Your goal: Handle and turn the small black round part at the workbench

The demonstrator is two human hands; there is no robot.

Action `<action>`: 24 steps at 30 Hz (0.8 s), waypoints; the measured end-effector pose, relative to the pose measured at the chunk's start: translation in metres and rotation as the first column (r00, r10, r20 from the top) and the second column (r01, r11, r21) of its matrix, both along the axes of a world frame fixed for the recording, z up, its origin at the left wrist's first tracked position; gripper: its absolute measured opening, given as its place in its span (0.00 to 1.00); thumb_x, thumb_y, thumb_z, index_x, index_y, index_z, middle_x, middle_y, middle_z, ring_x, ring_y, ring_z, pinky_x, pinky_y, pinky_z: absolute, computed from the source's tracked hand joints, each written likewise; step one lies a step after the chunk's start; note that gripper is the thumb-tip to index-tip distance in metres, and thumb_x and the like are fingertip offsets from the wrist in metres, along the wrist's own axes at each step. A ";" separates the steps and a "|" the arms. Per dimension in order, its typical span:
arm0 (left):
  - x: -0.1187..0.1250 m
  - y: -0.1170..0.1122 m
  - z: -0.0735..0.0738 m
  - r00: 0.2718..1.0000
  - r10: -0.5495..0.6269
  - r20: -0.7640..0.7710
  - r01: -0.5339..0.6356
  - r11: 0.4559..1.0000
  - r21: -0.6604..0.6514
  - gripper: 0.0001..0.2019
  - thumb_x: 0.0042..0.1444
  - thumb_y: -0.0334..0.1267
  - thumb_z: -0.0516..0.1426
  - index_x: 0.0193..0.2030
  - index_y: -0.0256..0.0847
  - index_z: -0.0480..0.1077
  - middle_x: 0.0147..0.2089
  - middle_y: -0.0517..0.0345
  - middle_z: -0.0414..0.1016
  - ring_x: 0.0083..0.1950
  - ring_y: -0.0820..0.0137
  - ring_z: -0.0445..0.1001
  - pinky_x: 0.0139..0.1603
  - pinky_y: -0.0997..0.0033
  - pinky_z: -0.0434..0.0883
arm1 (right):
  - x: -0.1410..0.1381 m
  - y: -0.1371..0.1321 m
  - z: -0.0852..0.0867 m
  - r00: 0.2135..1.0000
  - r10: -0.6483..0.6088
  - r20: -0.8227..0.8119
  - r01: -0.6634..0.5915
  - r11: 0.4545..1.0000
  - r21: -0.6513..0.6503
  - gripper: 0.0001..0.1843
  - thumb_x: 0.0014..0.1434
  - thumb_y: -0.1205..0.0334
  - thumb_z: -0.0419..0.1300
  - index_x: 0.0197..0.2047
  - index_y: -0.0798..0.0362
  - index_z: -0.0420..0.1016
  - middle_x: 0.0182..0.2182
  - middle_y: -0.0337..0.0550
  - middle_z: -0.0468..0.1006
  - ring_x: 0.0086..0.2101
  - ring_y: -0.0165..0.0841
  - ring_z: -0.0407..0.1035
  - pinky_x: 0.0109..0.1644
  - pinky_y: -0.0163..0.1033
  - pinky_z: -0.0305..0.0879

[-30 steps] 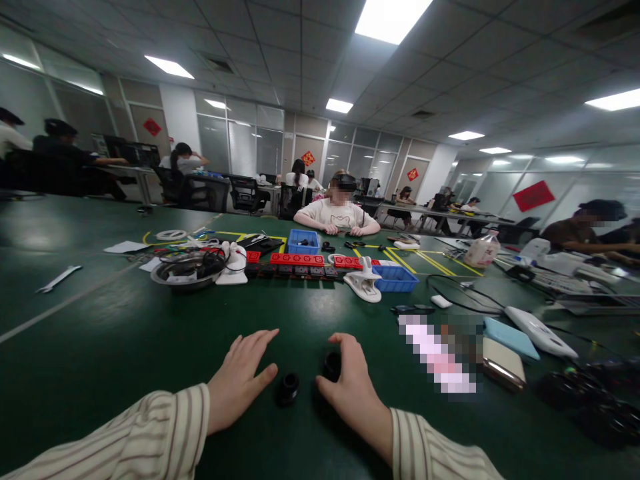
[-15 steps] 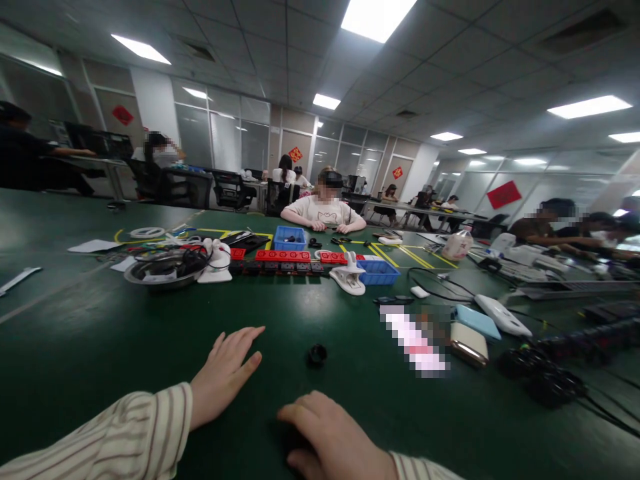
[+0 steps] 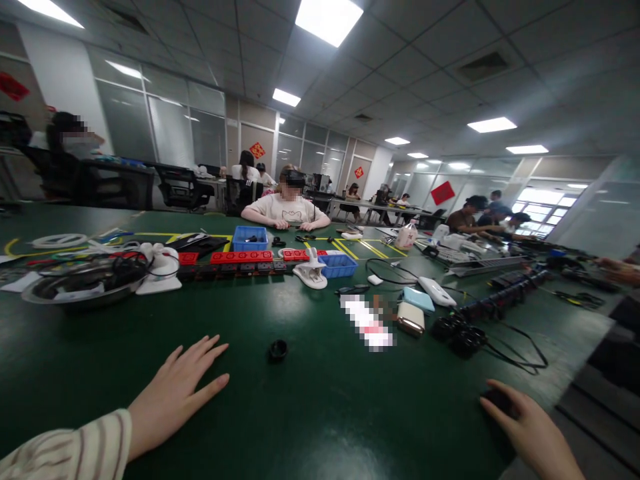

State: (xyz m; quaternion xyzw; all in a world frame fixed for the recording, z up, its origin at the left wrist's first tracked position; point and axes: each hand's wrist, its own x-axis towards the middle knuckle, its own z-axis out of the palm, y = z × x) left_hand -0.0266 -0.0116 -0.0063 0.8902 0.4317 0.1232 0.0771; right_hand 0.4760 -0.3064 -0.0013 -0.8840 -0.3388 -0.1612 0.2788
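Note:
My left hand (image 3: 183, 390) lies flat on the green table, fingers spread, holding nothing. To its right sits a small black round cap-like piece (image 3: 278, 349) with a hollow top, apart from both hands. Near the table's right edge, my right hand (image 3: 535, 427) is curled with thumb and forefinger around a small black piece (image 3: 497, 402). The fingers cover much of that piece, so its kind is not clear.
A metal bowl of cables (image 3: 85, 297) stands at left. Behind are red-and-black blocks (image 3: 241, 257), a blue bin (image 3: 250, 238), and a white clamp (image 3: 311, 270). Power banks (image 3: 411, 319) and black cabled parts (image 3: 467, 335) lie at right. A person (image 3: 287, 205) sits opposite.
My right hand has moved far to the right, from near the middle front to the table's right edge, with the black piece. The view has turned right. My left hand stays flat.

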 end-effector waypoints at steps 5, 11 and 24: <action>0.000 0.000 0.001 1.000 -0.004 -0.008 0.004 1.000 0.007 0.30 0.58 0.59 0.42 0.61 0.44 0.57 0.64 0.55 0.54 0.65 0.58 0.51 0.62 0.45 0.49 | 0.060 0.024 0.013 0.975 -0.197 -0.107 0.192 0.980 -0.058 0.31 0.41 0.50 0.56 0.46 0.61 0.72 0.28 0.54 0.75 0.33 0.50 0.70 0.35 0.48 0.65; 0.002 -0.002 0.003 1.000 0.003 0.005 -0.003 1.000 0.009 0.30 0.57 0.60 0.42 0.60 0.45 0.58 0.64 0.55 0.54 0.65 0.58 0.51 0.62 0.45 0.51 | 0.064 0.046 0.009 0.974 -0.201 -0.108 0.204 0.979 0.015 0.39 0.44 0.52 0.54 0.57 0.66 0.59 0.41 0.61 0.74 0.41 0.51 0.69 0.40 0.47 0.65; 0.006 -0.006 0.013 0.999 -0.007 -0.036 0.007 1.000 0.018 0.33 0.54 0.62 0.46 0.60 0.43 0.58 0.64 0.49 0.55 0.64 0.54 0.52 0.61 0.44 0.52 | -0.143 0.109 0.058 0.819 0.541 -0.189 -0.534 0.840 0.091 0.23 0.53 0.43 0.49 0.40 0.52 0.70 0.39 0.51 0.73 0.40 0.43 0.68 0.44 0.48 0.67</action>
